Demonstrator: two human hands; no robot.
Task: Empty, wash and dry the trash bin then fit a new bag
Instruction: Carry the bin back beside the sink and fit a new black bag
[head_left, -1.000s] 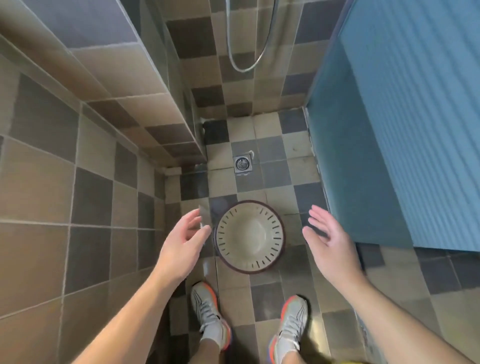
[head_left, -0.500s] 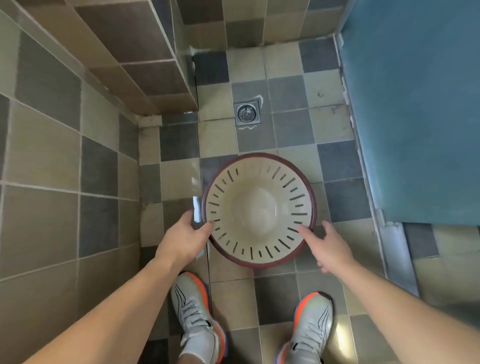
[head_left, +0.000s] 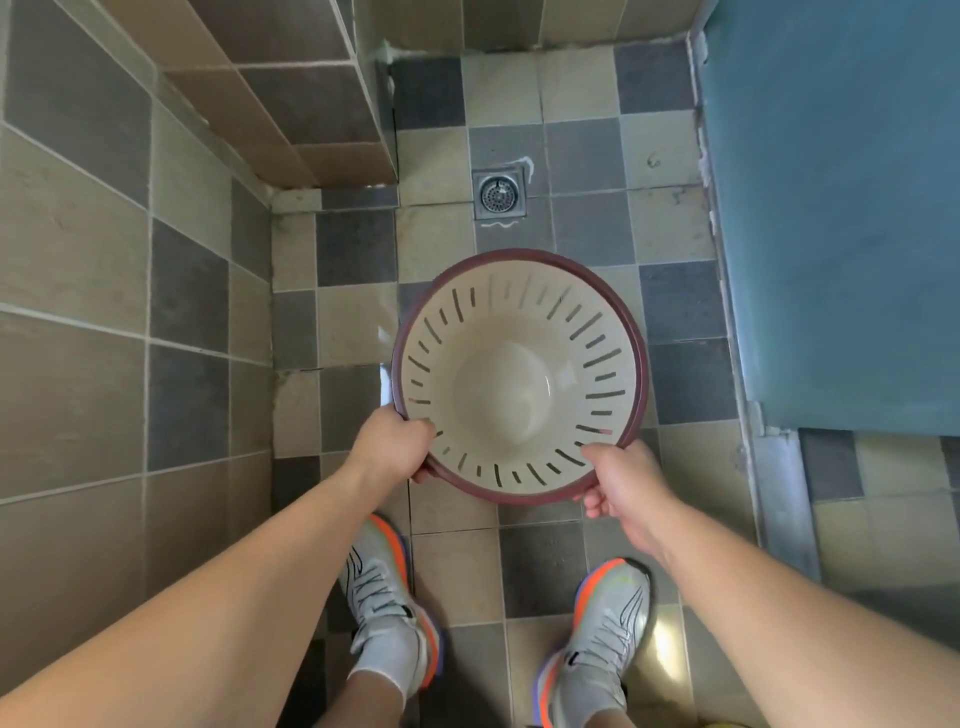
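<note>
Beige plastic, round and smooth, the trash bin (head_left: 519, 379) has short dark slots around its flaring wall and a maroon rim. You grip that rim at its near edge with both hands: your left hand (head_left: 392, 447) curls its fingers over the lower left, your right hand (head_left: 626, 486) pinches the lower right. Its open mouth faces you, above the matte checkered floor tiles (head_left: 582, 156), with a square metal drain (head_left: 497, 193) just beyond it and your grey-and-orange shoes (head_left: 387, 603) below.

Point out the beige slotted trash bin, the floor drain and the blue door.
Beige slotted plastic trash bin (head_left: 519, 384), head view: inside bottom.
Square metal floor drain (head_left: 497, 195), head view: round grate centre.
Blue door (head_left: 841, 208), head view: panel middle.
</note>
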